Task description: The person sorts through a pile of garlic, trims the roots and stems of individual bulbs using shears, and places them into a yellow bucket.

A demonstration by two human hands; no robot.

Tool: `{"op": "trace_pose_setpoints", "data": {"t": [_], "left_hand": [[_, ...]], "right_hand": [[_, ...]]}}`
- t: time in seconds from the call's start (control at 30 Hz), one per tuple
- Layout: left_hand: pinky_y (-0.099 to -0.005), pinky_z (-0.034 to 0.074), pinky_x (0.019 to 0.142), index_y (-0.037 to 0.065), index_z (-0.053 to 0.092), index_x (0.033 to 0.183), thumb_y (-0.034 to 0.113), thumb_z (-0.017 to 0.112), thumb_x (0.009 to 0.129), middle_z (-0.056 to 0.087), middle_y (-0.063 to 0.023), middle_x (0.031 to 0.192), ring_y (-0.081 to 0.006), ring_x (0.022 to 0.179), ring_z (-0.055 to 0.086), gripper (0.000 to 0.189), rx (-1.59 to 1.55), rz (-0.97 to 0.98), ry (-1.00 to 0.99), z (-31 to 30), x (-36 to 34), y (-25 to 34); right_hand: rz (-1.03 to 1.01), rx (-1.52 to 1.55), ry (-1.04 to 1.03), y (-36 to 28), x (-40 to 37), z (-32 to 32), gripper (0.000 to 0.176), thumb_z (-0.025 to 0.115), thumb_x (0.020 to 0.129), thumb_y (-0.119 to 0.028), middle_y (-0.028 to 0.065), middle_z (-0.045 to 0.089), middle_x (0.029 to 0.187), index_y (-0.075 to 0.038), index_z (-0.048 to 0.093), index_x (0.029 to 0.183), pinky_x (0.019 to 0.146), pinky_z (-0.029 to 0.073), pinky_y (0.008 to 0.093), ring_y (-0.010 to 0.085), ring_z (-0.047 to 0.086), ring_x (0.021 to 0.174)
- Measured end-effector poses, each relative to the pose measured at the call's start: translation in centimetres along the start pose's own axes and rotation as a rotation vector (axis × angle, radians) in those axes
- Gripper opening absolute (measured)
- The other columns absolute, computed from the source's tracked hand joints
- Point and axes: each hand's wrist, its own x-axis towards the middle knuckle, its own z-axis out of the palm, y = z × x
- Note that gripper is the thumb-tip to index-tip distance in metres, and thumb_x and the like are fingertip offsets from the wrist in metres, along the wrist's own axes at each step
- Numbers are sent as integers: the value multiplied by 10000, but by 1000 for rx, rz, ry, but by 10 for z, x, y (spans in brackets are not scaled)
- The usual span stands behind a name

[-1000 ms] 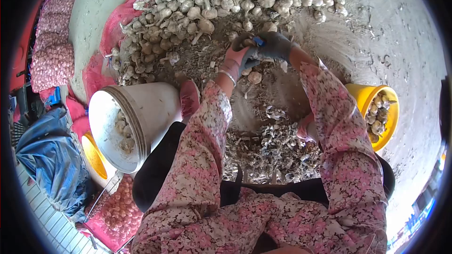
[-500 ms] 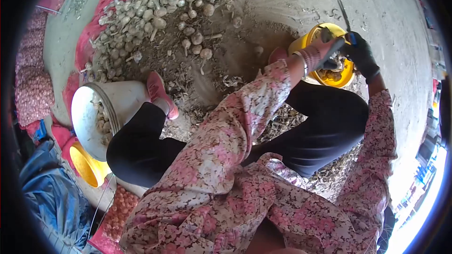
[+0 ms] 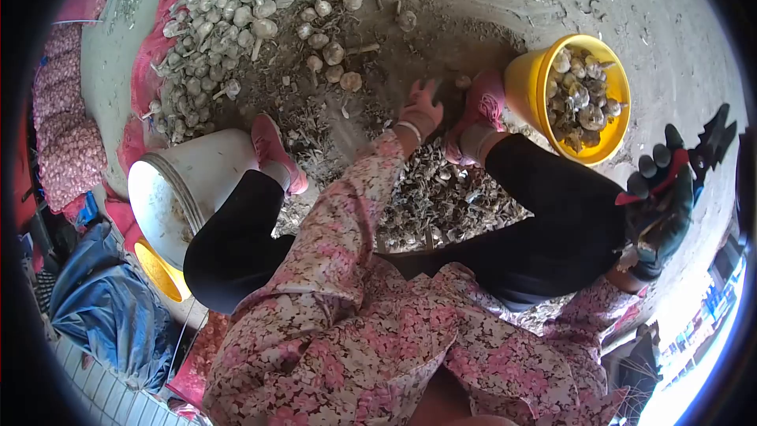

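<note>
My left hand [image 3: 422, 110], in a pink glove with dark fingertips, is low over the littered floor beside a pink shoe [image 3: 486, 99]. Its fingers look spread, and I see nothing held in them. At the far right, my dark-gloved right hand [image 3: 661, 225] is closed around pruning shears [image 3: 714, 144] whose blades point up and outward. Between the two hands a yellow bucket [image 3: 544, 102] leans toward me, with garlic bulbs [image 3: 585, 95] inside. Loose garlic bulbs [image 3: 333, 53] lie on the dirt ahead of my left hand.
A large garlic heap [image 3: 229, 31] spreads at the upper left over pink netting [image 3: 148, 71]. A tilted white bucket [image 3: 225, 162] stands by my left knee, a yellow container [image 3: 160, 270] behind it. Full mesh sacks [image 3: 69, 122] and a blue tarp [image 3: 106, 308] line the left side.
My left hand has left the yellow bucket and moved left to the floor. My right hand has swung down and right with the pruning shears. The bucket's contents now show.
</note>
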Motion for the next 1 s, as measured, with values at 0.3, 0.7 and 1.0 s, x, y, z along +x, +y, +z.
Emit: {"op": "trace_pose_setpoints", "data": {"t": [0.3,0.7,1.0], "left_hand": [[-390,483,854,150,565,1160,277,694,743,551,-150,1173,-303,997,595,455,289,249,-335,9,95,24],[-429,476,898,207,445,1337,186,563,817,480,-115,1303,-315,1062,589,534,748,-100,31,-203,255,-66],[-351,494,902,144,480,1269,156,756,722,528,-101,1204,-233,1052,578,613,-528,231,446,-151,208,-73]], "right_hand": [[29,-16,19,-2,3,20,518,494,958,-200,67,478,834,61,276,1349,437,425,250,146,502,642],[281,197,-223,-10,33,-7,522,461,978,-206,79,464,826,30,233,1384,447,446,302,184,521,613],[162,342,-54,-17,16,13,526,446,981,-203,46,427,797,27,214,1394,462,435,289,141,463,579]]}}
